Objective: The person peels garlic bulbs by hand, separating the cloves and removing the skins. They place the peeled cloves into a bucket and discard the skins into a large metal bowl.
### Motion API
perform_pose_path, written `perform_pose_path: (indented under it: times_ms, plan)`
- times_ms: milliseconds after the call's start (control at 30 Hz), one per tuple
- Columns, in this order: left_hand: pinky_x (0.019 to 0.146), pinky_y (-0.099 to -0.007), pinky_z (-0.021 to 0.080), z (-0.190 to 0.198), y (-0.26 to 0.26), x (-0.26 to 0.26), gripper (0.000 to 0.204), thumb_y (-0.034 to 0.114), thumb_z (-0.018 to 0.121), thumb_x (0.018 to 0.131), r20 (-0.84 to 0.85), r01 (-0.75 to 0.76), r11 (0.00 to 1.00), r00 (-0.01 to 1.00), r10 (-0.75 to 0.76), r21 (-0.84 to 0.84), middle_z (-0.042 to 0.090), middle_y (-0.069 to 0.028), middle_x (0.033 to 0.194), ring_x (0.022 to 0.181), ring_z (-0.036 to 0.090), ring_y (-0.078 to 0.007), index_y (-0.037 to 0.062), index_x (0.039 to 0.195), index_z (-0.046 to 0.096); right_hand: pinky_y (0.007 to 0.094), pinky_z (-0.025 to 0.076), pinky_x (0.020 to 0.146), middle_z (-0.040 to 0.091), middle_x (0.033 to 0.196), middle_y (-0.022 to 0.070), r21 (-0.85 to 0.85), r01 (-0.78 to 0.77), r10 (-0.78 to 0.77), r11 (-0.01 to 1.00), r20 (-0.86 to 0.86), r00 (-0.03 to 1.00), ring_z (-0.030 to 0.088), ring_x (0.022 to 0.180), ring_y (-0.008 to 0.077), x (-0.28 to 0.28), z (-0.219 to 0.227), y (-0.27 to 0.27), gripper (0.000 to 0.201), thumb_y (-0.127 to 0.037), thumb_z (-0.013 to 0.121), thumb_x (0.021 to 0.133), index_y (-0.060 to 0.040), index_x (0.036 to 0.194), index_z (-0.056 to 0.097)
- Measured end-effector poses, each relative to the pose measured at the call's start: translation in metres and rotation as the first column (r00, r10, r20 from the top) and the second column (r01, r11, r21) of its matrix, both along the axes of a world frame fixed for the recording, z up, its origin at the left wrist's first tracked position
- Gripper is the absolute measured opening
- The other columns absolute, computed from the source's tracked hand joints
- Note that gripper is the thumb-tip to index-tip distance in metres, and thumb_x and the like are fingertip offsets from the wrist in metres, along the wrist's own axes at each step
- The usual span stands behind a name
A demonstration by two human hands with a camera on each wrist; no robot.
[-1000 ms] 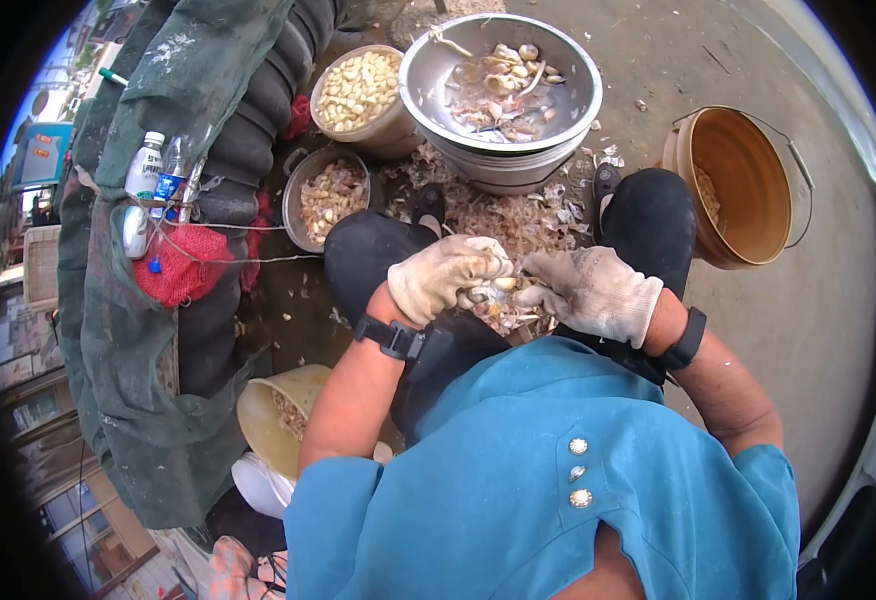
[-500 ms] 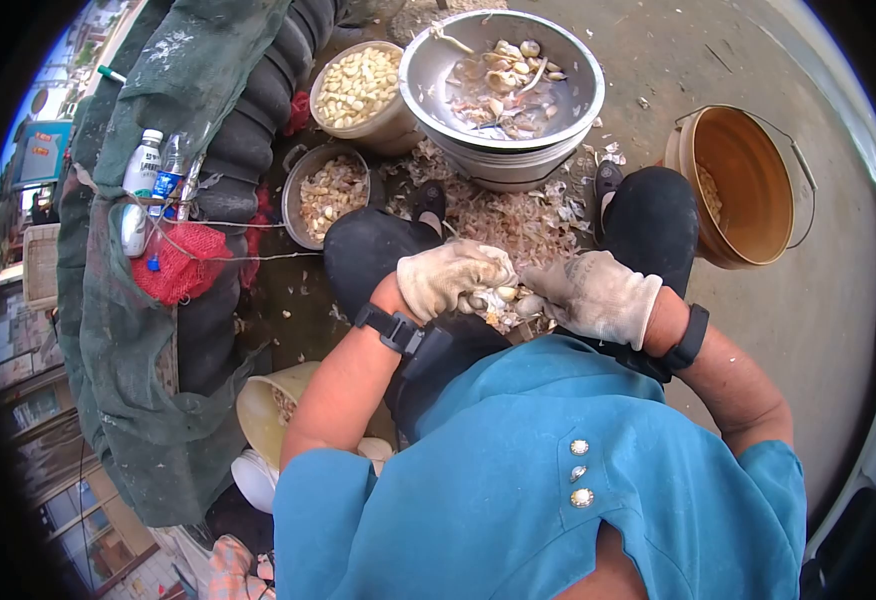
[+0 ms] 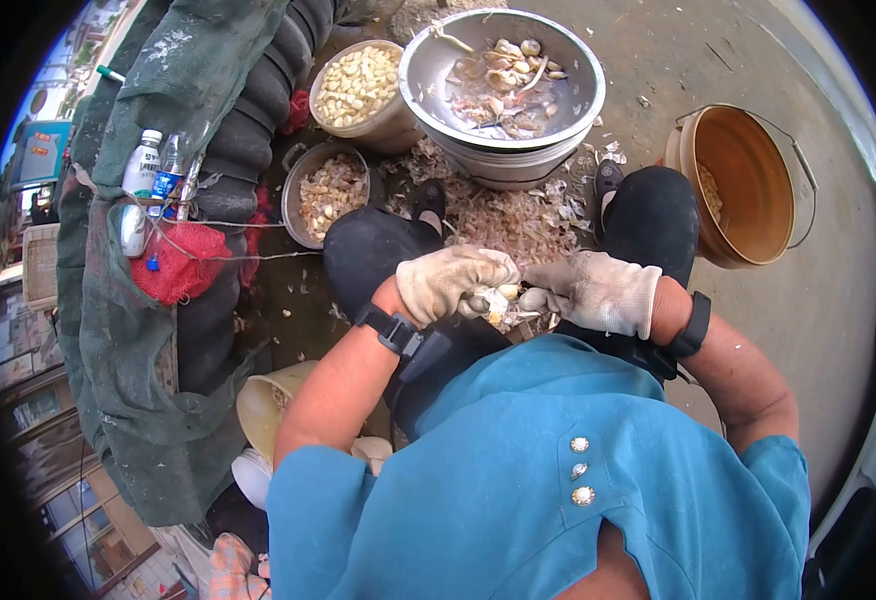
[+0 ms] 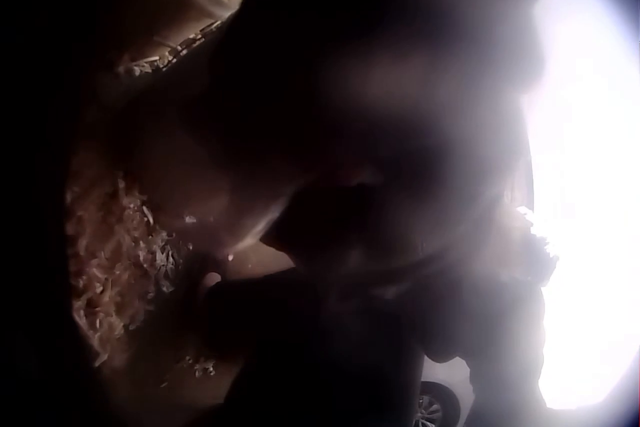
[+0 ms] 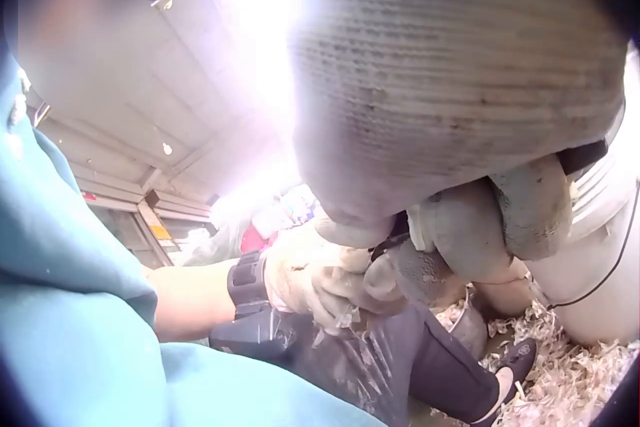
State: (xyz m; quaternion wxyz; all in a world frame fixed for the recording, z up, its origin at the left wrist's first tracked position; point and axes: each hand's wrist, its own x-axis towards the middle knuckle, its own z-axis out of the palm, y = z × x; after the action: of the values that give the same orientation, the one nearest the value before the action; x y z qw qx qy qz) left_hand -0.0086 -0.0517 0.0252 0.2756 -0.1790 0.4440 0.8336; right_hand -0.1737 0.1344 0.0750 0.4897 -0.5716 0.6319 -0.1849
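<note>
Above the lap in the head view, the gloved left hand [image 3: 453,280] pinches a pale garlic piece [image 3: 508,291]. Close to its right, the gloved right hand [image 3: 603,292] has its fingertips at the same garlic. In the right wrist view the right hand [image 5: 450,117] has its fingers curled round a small dark object [image 5: 585,156], mostly hidden by the glove; what it is cannot be told. The left hand [image 5: 325,277] is beside it there, fingers bent. The left wrist view is too dark to show the fingers.
A metal basin [image 3: 418,95] with garlic and skins stands ahead, a tub of peeled cloves [image 3: 358,88] and a pot [image 3: 296,205] to its left. At the right is a brown bucket [image 3: 748,190]. Skins [image 3: 508,220] cover the ground between the feet.
Both hands stay close together over the lap. The right hand's fingers have shifted slightly at the garlic, and more of the pale piece and some white skin show between the hands.
</note>
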Motion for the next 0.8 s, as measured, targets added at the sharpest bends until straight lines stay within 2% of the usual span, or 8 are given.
perform_pose_path:
  times_ms: [67,133,167,333,400,567,633,800]
  plan:
    - [0.048,-0.0186,0.031,0.005,0.005,-0.001,0.022,0.026,0.056,0.097,-0.063,-0.017,1.0,0.998,0.016,-0.017,0.059,-0.0019,0.079,0.058,0.044,-0.0056,0.0048,0.098,0.062,0.0381,0.052,0.084,0.069,0.106,0.016,0.042,0.025,-0.024,0.999,-0.027,0.999,0.066,0.098,0.0347,-0.002,-0.009,0.001,0.039,-0.016,0.056,0.093,-0.0074,0.13,0.055]
    - [0.048,-0.0192,0.029,0.008,0.011,0.0,0.029,0.031,0.057,0.095,-0.252,-0.142,0.947,0.965,0.068,-0.289,0.057,-0.0009,0.078,0.056,0.041,-0.0053,0.0043,0.104,0.059,0.038,0.052,0.085,0.068,0.107,0.0191,-0.127,0.099,-0.092,0.987,0.059,0.994,0.065,0.101,0.0347,-0.003,-0.033,0.005,0.037,-0.018,0.054,0.095,-0.0041,0.129,0.055]
    - [0.053,-0.02,0.033,0.007,0.004,-0.001,0.036,0.034,0.064,0.09,-0.079,-0.143,0.975,0.984,0.158,0.17,0.057,-0.0001,0.079,0.06,0.044,-0.0058,0.0043,0.11,0.057,0.038,0.052,0.085,0.068,0.107,0.0191,-0.128,0.1,-0.093,0.987,0.058,0.994,0.065,0.101,0.0347,-0.004,-0.035,0.007,0.037,-0.018,0.054,0.095,-0.0041,0.129,0.055]
    - [0.064,-0.0201,0.038,0.018,0.007,-0.003,0.042,0.027,0.07,0.082,-0.092,-0.142,0.99,0.986,0.141,-0.004,0.062,-0.0014,0.092,0.077,0.052,-0.0065,0.0039,0.113,0.055,0.0366,0.051,0.086,0.067,0.104,0.0219,0.088,0.291,-0.303,0.953,0.195,0.933,0.066,0.095,0.0315,-0.001,-0.018,0.003,0.035,-0.016,0.049,0.097,0.0001,0.127,0.055]
    - [0.066,-0.0197,0.039,0.027,0.012,-0.004,0.041,0.024,0.068,0.083,-0.136,-0.189,0.957,0.977,0.162,-0.221,0.063,-0.0022,0.096,0.079,0.053,-0.0062,0.0022,0.116,0.056,0.036,0.051,0.087,0.068,0.103,0.0216,0.087,0.298,-0.31,0.951,0.206,0.928,0.066,0.094,0.0305,-0.002,-0.018,0.003,0.035,-0.017,0.049,0.098,0.0,0.127,0.055]
    - [0.069,-0.0188,0.041,0.021,0.021,-0.001,0.041,0.02,0.064,0.085,-0.161,-0.315,0.93,0.944,0.287,-0.19,0.062,-0.0019,0.096,0.078,0.052,-0.0058,-0.001,0.12,0.057,0.0336,0.051,0.081,0.068,0.097,0.0181,0.077,0.33,-0.338,0.941,0.273,0.901,0.064,0.086,0.0234,-0.002,-0.018,0.002,0.037,-0.027,0.051,0.1,-0.0007,0.125,0.057]
    - [0.069,-0.0185,0.042,0.024,0.023,0.0,0.042,0.02,0.064,0.085,-0.166,-0.341,0.931,0.933,0.319,-0.129,0.062,-0.0018,0.096,0.078,0.052,-0.0056,-0.0019,0.12,0.057,0.0303,0.049,0.074,0.067,0.091,0.0111,0.178,0.341,-0.384,0.923,0.358,0.851,0.058,0.08,0.0158,-0.003,-0.012,0.001,0.04,-0.035,0.052,0.1,-0.0024,0.122,0.06]
    - [0.07,-0.0185,0.042,0.021,0.03,0.001,0.046,0.026,0.066,0.087,-0.269,-0.408,0.9,0.894,0.359,-0.155,0.059,-0.0008,0.094,0.076,0.051,-0.0049,-0.0021,0.121,0.055,0.0276,0.046,0.065,0.062,0.081,0.0028,0.18,0.391,-0.429,0.903,0.449,0.784,0.051,0.071,0.0103,0.001,-0.019,0.003,0.043,-0.041,0.052,0.1,-0.0038,0.116,0.063]
